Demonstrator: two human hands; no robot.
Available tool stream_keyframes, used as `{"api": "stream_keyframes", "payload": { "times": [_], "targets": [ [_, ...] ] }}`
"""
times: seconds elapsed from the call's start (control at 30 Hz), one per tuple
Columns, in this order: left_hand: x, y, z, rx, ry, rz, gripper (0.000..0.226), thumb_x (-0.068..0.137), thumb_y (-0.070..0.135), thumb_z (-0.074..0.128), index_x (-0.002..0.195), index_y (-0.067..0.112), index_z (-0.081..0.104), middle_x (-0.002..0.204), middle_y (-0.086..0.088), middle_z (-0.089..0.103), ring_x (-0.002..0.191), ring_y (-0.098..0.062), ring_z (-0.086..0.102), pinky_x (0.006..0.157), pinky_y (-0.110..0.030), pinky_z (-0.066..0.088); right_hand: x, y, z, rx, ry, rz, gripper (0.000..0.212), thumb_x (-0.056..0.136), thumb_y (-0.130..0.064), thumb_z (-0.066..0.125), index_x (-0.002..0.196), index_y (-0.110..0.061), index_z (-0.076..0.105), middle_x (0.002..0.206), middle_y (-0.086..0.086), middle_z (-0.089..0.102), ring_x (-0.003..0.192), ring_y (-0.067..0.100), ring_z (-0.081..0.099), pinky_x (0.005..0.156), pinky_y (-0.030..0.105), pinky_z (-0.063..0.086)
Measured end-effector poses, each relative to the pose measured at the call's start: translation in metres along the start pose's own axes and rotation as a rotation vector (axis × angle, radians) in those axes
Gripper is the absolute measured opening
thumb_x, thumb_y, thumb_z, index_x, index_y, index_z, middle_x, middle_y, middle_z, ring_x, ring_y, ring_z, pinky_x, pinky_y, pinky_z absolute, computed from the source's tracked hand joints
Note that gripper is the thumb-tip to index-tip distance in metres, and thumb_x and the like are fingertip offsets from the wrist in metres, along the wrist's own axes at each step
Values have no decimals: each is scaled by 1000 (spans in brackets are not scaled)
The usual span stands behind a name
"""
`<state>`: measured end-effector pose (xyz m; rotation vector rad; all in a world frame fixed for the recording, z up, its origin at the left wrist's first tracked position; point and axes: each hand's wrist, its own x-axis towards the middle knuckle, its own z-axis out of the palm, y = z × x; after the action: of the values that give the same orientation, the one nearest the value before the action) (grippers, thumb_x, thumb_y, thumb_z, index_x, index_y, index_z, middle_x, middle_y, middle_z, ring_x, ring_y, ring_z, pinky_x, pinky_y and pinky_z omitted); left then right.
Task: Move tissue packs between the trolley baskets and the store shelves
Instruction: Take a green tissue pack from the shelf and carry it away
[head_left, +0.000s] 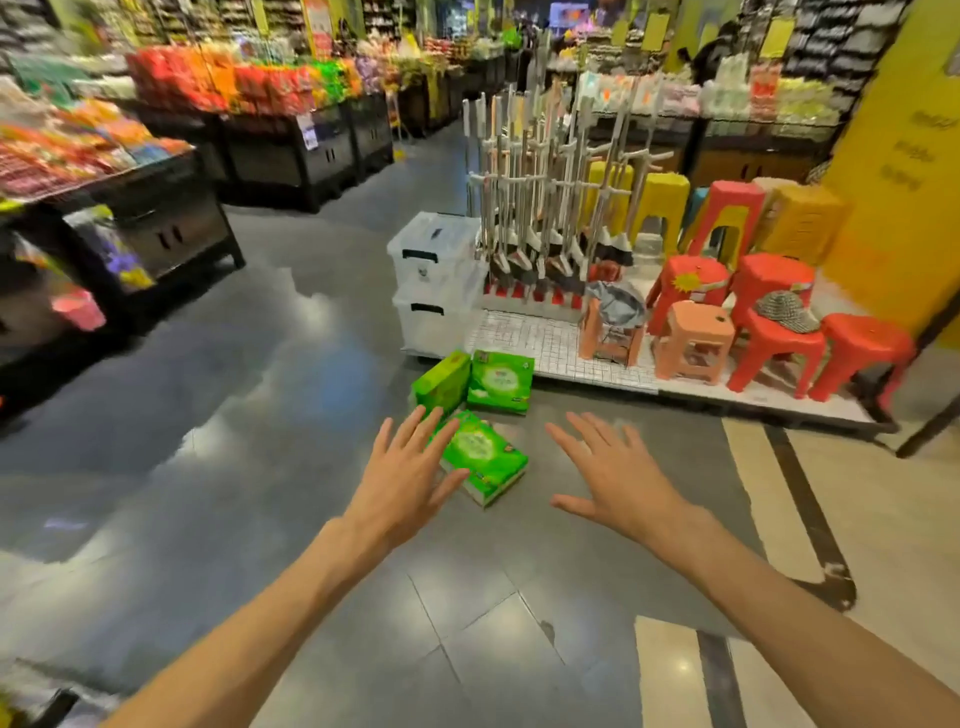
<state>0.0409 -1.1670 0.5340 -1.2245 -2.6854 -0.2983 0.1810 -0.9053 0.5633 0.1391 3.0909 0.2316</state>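
Both arms reach out — left hand (402, 480) and right hand (610, 475) spread above green tissue packs (485, 457) on the floor (260, 415).

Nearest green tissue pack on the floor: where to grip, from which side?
Take the nearest tissue pack by its two long side edges, coming from above. It lies flat and skewed on the floor, apart from the other two packs, and both open hands flank it.

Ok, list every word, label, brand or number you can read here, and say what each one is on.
None can be read.
Green tissue packs on the floor: printed panels, blurred.
Yellow wall at right: dark lettering, too blurred to read.
Hanging yellow signs: no legible text.
Tag on the dark produce stand: too small.
Yellow starburst sticker on a red stool: unreadable.
Both hands, left and right, hold nothing.
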Motion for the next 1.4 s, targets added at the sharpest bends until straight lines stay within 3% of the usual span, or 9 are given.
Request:
{"api": "stream_keyframes", "payload": {
  "times": [0.07,0.23,0.4,0.5,0.63,0.77,0.9,1.13,1.4],
  "targets": [
    [17,-17,8,3,-5,-38,82,100,70,10,153,20,47,157,-7,47,148,-31,38,117,-59,34,35,8,1,13,-21,-48,99,76,-75,66,156,-23,38,154,14,47,142,34,46,107,62,42],
    [71,-69,40,10,-40,-103,84,100,71,7,153,20,46,157,-7,46,149,-30,37,118,-59,33,128,20,16,34,-62,-99,100,80,-79,32,163,-29,8,169,9,17,156,29,17,123,57,18],
    [151,-133,75,-8,-80,-94,75,100,67,21,149,20,52,154,-8,51,145,-31,43,114,-60,38,228,28,32,34,-82,-92,98,87,-76,48,163,-27,11,169,10,18,156,30,17,123,59,21],
    [205,-171,86,-15,-118,-58,72,98,64,28,148,19,53,153,-8,51,145,-31,44,113,-60,39,286,33,34,37,-106,-48,97,85,-77,52,162,-24,24,165,12,30,151,32,31,118,60,30],
    [272,-217,97,9,-136,-6,73,99,65,26,149,19,52,154,-7,51,145,-30,44,114,-59,38,356,43,43,56,-108,-15,97,80,-81,38,158,-22,34,159,14,41,144,34,44,112,61,39],
    [329,-253,116,-9,-165,-21,72,99,65,28,149,19,52,153,-8,51,145,-31,44,113,-60,40,423,57,53,106,-141,1,101,80,-80,25,164,-27,7,170,9,12,157,29,15,124,57,17],
    [388,-282,145,-20,-211,-33,72,99,65,29,151,19,49,155,-9,49,146,-32,42,113,-59,39,493,82,73,149,-151,-3,108,73,-86,8,163,-28,2,171,8,8,157,28,11,125,56,14],
    [489,-321,193,-25,-257,-127,75,98,66,26,153,19,45,157,-10,45,145,-33,43,115,-56,37,621,140,99,165,-177,-50,98,91,-76,42,163,-28,-3,171,7,6,158,26,7,125,52,9],
    [576,-365,241,-74,-305,-236,75,100,65,25,152,15,47,153,-13,50,141,-35,48,111,-58,41,760,192,132,226,-271,-121,98,91,-73,48,163,-31,-4,171,6,6,158,26,6,126,53,10]
  ]
}}
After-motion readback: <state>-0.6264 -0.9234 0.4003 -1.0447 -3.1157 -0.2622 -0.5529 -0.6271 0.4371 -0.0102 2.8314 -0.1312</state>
